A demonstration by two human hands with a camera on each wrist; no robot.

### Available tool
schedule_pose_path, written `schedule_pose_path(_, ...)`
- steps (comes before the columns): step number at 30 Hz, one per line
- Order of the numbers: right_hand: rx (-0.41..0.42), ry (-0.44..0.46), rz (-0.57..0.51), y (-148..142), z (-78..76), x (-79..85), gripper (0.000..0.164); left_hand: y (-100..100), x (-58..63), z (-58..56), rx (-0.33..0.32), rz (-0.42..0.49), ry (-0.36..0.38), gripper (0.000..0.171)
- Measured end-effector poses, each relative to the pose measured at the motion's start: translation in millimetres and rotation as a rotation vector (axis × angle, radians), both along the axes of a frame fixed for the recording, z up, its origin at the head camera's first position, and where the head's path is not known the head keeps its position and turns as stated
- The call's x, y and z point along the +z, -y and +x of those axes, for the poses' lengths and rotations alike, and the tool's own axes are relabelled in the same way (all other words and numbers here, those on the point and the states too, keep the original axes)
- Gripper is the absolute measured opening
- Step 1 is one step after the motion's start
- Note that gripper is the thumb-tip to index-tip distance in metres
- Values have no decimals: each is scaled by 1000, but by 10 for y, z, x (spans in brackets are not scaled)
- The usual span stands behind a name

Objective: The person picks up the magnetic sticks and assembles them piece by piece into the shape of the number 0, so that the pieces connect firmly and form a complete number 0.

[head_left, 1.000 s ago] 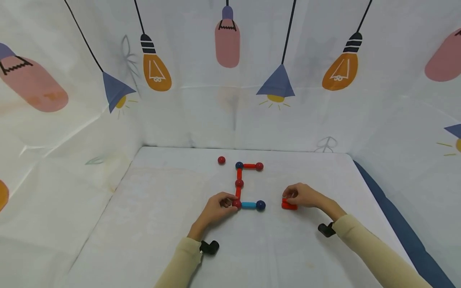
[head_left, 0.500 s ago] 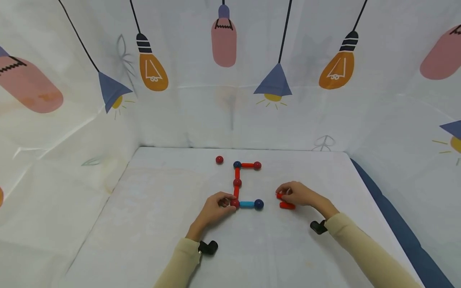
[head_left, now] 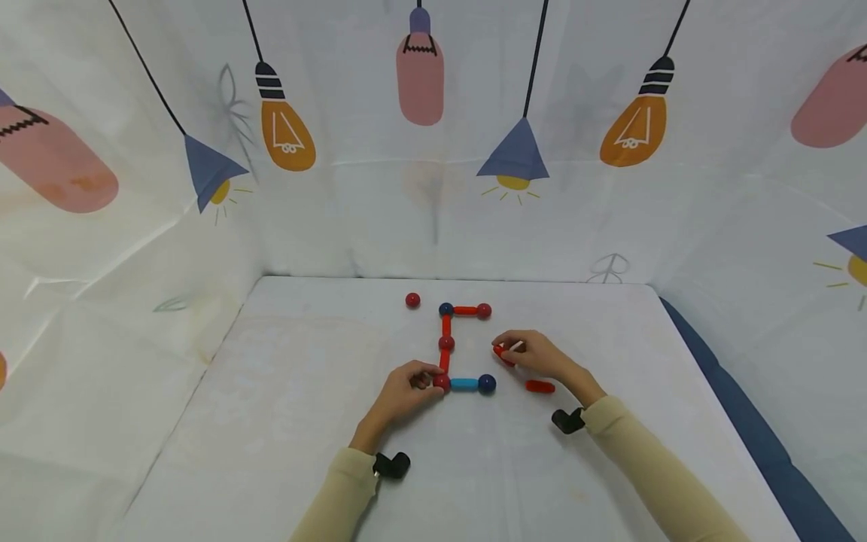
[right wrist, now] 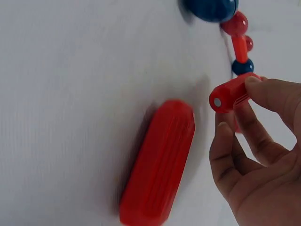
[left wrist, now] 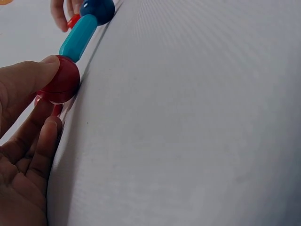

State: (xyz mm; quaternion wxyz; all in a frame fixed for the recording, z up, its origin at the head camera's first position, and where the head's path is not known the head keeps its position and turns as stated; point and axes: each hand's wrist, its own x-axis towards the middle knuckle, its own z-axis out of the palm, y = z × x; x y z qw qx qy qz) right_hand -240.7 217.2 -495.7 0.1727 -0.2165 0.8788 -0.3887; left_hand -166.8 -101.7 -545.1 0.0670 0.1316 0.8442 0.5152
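Observation:
My left hand (head_left: 404, 395) pinches the red ball (left wrist: 66, 80) at the near left corner of a joined ball-and-rod shape. From that ball a light blue rod (head_left: 464, 385) runs right to a dark blue ball (head_left: 487, 384). Red rods lead away through a middle red ball (head_left: 446, 342) to a far blue ball (head_left: 445, 309), then right to another red ball (head_left: 484, 311). Between thumb and fingers my right hand (head_left: 538, 355) holds a red magnetic rod (right wrist: 230, 94), a round metal spot on its end. Below that hand a second red rod (right wrist: 157, 165) lies on the table.
A loose red ball (head_left: 412, 300) sits near the table's back edge, left of the shape. The white table (head_left: 271, 436) meets a lamp-printed sheet (head_left: 379, 218) at the back. Dark blue cloth (head_left: 731, 399) shows along the right side.
My right hand has lifted one red rod off beside the other and carried it left, toward the shape. The second rod stays behind. My left hand keeps its hold on the corner ball.

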Motion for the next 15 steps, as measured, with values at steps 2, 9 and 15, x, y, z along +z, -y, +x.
schedule_pose_path(2, -11, -15, -23, 50, 9, -11, 27, 1, -2, 2, -1, 5, -9, 29)
schedule_pose_path(9, -50, -39, -106, 157, 65, -33, 27, -1, -6, 7, 0, 11, -8, 29)
schedule_pose_path(15, -82, 30, -139, 192, 70, -60, 26, -3, -14, 11, 4, 6, -6, 28)
